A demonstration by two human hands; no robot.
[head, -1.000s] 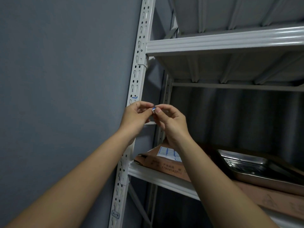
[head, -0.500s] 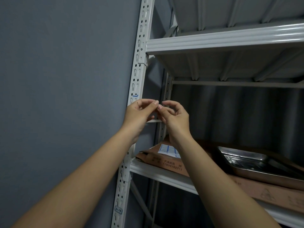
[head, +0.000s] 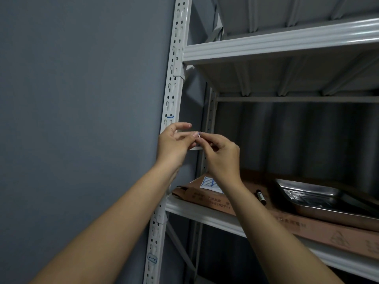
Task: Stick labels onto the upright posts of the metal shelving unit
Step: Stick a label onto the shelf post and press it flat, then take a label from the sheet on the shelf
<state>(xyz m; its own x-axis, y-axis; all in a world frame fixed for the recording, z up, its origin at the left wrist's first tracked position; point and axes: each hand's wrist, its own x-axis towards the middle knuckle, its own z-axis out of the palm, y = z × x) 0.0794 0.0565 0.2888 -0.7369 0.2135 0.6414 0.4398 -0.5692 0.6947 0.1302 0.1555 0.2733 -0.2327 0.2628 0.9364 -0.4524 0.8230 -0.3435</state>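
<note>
Grey wall (head: pixel 71 119) at left. White slotted post (head: pixel 171 95) stood upright beside it. Left hand (head: pixel 174 145) and right hand (head: pixel 222 154) met before post, fingertips of both pinching small blue-edged label (head: pixel 198 135). Label sheet (head: pixel 210 183) lay on cardboard (head: pixel 205 198), lower shelf.

Label (head: pixel 152 259) on front post (head: pixel 174 83): "1-4"; cardboard box (head: pixel 207 198): "…152711", partly legible.

The single head-worn camera looked forward and slightly upward at the left front post (head: pixel 171 103) of the metal shelving unit, close enough that both forearms filled the lower frame. It faced the grey wall (head: pixel 82 119) on the left and the shelf bays (head: pixel 287 44) on the right.
</note>
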